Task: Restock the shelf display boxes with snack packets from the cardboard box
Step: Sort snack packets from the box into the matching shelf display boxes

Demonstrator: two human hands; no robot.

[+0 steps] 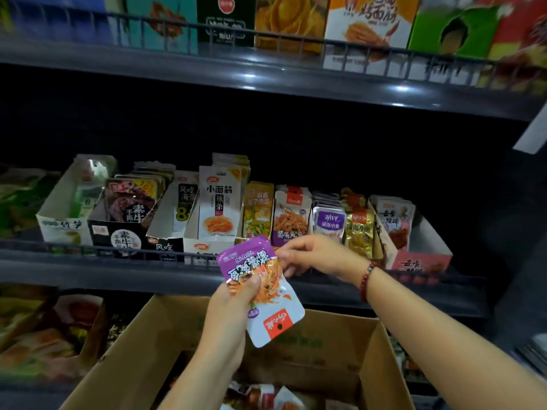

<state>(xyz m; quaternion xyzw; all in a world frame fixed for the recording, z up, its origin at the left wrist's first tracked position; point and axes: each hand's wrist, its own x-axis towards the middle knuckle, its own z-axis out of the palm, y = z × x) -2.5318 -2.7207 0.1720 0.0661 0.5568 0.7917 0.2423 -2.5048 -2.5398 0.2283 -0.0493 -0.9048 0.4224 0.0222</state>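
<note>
1. Purple and white, that is the snack packet (pixel 260 288), upside down, held up just in front of the middle shelf (pixel 118 267) and above the cardboard box (pixel 376 377).
2. The left hand (pixel 233 306) grips the packet from the side, thumb curled across the printed front, fingers hidden behind it.
3. The right hand (pixel 310 255) comes in from the right, its fingertips pinching the packet's upper right edge near the purple end. A red bead bracelet (pixel 366 281) sits on that wrist.
4. The cardboard box stands open below the shelf, flaps up, with more packets (pixel 266 398) lying loose in its bottom.
5. On the shelf, right behind the hands, stands a row of matching purple-and-white packets (pixel 291 217), upright and facing out.
6. Left of that row on the same shelf: a yellow-green packet row (pixel 257 211), then a white display box (pixel 204 232) with tall white packets, then a black display box (pixel 118 229) with dark packets.
7. Right of the matching row: small purple pouches (pixel 328 221), gold pouches (pixel 359 232), and a pink display box (pixel 420 260) at the shelf's far right.
8. Above, the top shelf (pixel 266 75) carries large cartons, blurred.
</note>
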